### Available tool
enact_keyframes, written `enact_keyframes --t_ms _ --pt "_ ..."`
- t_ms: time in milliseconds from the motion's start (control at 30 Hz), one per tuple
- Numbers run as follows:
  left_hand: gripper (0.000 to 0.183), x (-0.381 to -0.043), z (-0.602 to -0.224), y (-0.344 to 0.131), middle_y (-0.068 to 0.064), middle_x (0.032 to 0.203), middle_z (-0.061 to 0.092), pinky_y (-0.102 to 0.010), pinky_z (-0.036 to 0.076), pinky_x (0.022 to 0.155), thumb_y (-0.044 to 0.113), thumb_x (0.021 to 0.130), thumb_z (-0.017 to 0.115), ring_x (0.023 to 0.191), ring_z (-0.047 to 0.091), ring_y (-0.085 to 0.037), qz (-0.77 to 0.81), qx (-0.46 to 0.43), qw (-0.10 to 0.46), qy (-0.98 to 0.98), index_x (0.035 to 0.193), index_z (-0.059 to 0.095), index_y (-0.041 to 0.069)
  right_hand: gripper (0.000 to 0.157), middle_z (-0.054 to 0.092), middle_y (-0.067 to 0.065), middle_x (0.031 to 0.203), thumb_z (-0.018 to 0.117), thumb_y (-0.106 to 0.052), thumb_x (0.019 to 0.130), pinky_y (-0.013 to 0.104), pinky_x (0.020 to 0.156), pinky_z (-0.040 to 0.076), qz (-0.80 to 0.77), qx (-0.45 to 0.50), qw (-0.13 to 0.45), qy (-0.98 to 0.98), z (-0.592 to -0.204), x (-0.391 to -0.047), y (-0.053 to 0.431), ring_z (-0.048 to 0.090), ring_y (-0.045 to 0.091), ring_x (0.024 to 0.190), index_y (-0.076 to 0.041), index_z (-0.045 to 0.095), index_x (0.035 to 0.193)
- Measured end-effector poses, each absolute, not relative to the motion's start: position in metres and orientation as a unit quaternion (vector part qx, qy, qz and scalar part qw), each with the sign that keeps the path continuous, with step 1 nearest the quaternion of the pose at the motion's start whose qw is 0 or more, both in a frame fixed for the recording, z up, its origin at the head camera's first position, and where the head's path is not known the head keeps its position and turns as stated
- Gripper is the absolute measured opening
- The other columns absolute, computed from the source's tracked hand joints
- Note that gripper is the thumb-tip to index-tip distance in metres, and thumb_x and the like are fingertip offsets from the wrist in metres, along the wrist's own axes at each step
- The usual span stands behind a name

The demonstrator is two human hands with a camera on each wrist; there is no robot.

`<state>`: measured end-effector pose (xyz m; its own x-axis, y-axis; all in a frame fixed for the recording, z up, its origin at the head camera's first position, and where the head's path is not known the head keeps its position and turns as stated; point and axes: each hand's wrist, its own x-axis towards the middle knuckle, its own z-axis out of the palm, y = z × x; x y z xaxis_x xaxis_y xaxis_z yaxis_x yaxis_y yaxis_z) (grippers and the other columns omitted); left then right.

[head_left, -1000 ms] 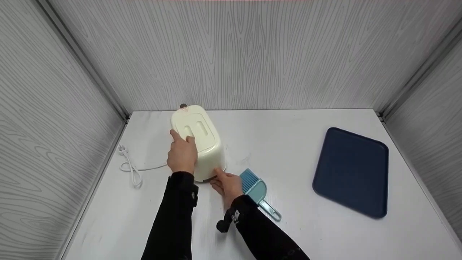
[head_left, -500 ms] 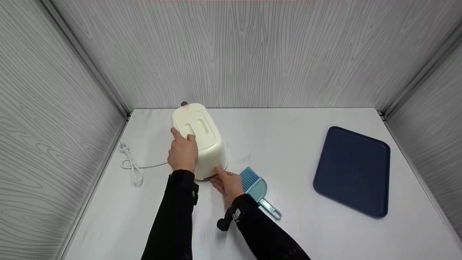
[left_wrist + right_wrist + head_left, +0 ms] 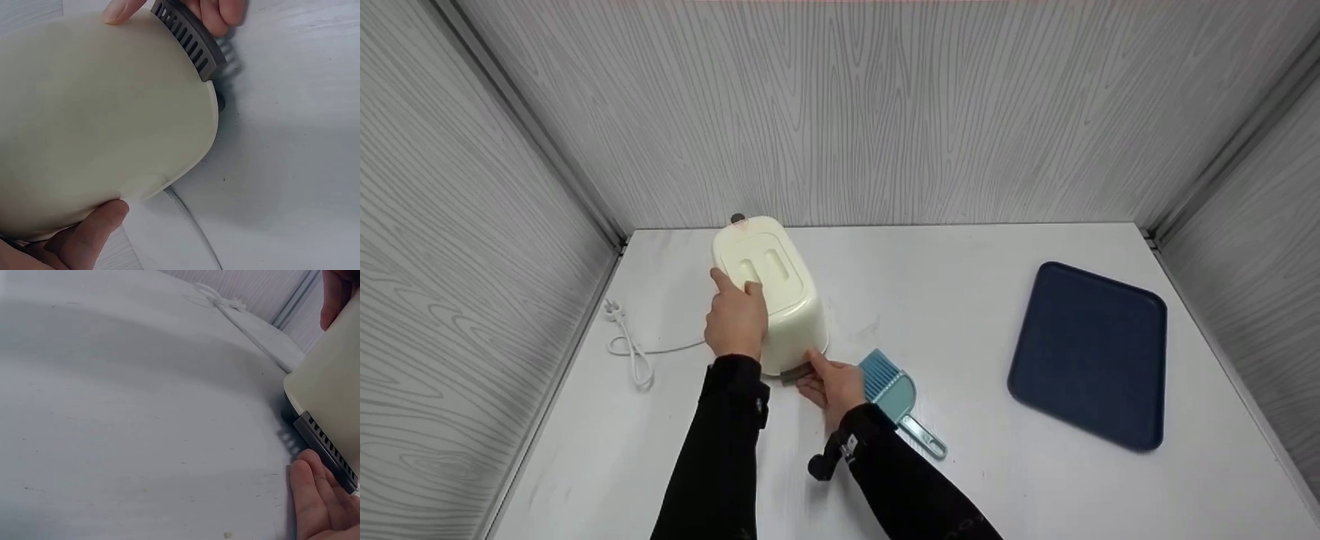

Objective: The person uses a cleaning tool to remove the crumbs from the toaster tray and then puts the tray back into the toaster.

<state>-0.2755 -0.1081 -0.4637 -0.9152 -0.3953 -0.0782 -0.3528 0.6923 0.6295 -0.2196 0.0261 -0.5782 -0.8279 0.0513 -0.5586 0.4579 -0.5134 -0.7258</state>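
A cream toaster (image 3: 795,322) with two long recesses in its top stands at the left of the white table. My left hand (image 3: 737,321) grips its left side, thumb on the top edge; in the left wrist view a finger (image 3: 95,230) lies along its wall. A grey slotted crumb tray (image 3: 191,42) juts out from the base of the near end. My right hand (image 3: 834,386) holds it there, with the thumb against the toaster's wall and the fingers (image 3: 312,489) beneath the tray. Part of the tray is hidden by that hand.
A teal tool with a ridged blue head and a handle (image 3: 894,397) lies just right of the right hand. A dark blue tray (image 3: 1091,360) is farther right. The toaster's white cord and plug (image 3: 630,345) lie at the left. Walls enclose three sides.
The grey crumb tray has slid a little out of the toaster's base toward me, with the right hand at it. The left hand keeps its grip on the toaster.
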Motion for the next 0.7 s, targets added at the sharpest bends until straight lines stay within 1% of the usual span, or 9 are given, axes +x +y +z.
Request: enact_keyframes --t_ms 100,200,300,400,533,700 --pt "0.072 -0.275 -0.464 -0.11 -0.028 0.13 0.064 -0.059 0.056 0.082 0.043 0.109 0.031 0.101 0.068 -0.045 -0.337 0.208 0.028 -0.918 0.166 0.005 0.008 0.032 0.072 0.013 0.077 0.077 -0.017 0.095 0.035 0.074 0.065 -0.832 0.259 0.123 0.475 -0.578 -0.218 0.026 0.072 0.018 0.067 0.011 0.069 0.11" --pt "0.072 -0.274 -0.464 -0.11 -0.028 0.132 0.063 -0.059 0.056 0.084 0.043 0.109 0.031 0.103 0.068 -0.045 -0.34 0.208 0.022 -0.917 0.166 0.004 0.008 0.028 0.072 0.014 0.079 0.072 -0.008 0.097 0.035 0.077 0.065 -0.833 0.257 0.123 0.474 -0.576 -0.216 0.026 0.072 0.018 0.069 0.011 0.067 0.117" --pt "0.072 -0.274 -0.465 -0.11 -0.028 0.132 0.063 -0.059 0.056 0.085 0.044 0.109 0.032 0.105 0.067 -0.045 -0.34 0.211 0.021 -0.916 0.166 0.006 0.008 0.027 0.072 0.014 0.082 0.069 -0.003 0.098 0.037 0.081 0.064 -0.827 0.263 0.128 0.479 -0.573 -0.216 0.027 0.073 0.019 0.072 0.011 0.064 0.12" --pt "0.073 -0.274 -0.464 -0.109 -0.028 0.132 0.063 -0.059 0.056 0.085 0.044 0.109 0.032 0.105 0.067 -0.046 -0.34 0.213 0.022 -0.916 0.166 0.006 0.009 0.026 0.073 0.017 0.085 0.068 -0.002 0.098 0.038 0.081 0.064 -0.815 0.271 0.131 0.496 -0.569 -0.218 0.027 0.074 0.02 0.073 0.01 0.063 0.12" --pt "0.073 -0.275 -0.463 -0.109 -0.027 0.133 0.063 -0.06 0.055 0.086 0.045 0.108 0.032 0.106 0.067 -0.046 -0.34 0.215 0.023 -0.915 0.166 0.006 0.009 0.025 0.074 0.02 0.087 0.067 -0.002 0.098 0.038 0.078 0.065 -0.794 0.269 0.136 0.527 -0.566 -0.221 0.027 0.074 0.022 0.073 0.01 0.061 0.12" --pt "0.072 -0.274 -0.462 -0.11 -0.027 0.133 0.063 -0.06 0.055 0.086 0.044 0.108 0.032 0.107 0.067 -0.046 -0.341 0.213 0.025 -0.915 0.166 0.007 0.009 0.024 0.075 0.023 0.09 0.064 -0.001 0.1 0.038 0.077 0.065 -0.777 0.264 0.151 0.551 -0.564 -0.222 0.029 0.075 0.024 0.076 0.01 0.058 0.12"
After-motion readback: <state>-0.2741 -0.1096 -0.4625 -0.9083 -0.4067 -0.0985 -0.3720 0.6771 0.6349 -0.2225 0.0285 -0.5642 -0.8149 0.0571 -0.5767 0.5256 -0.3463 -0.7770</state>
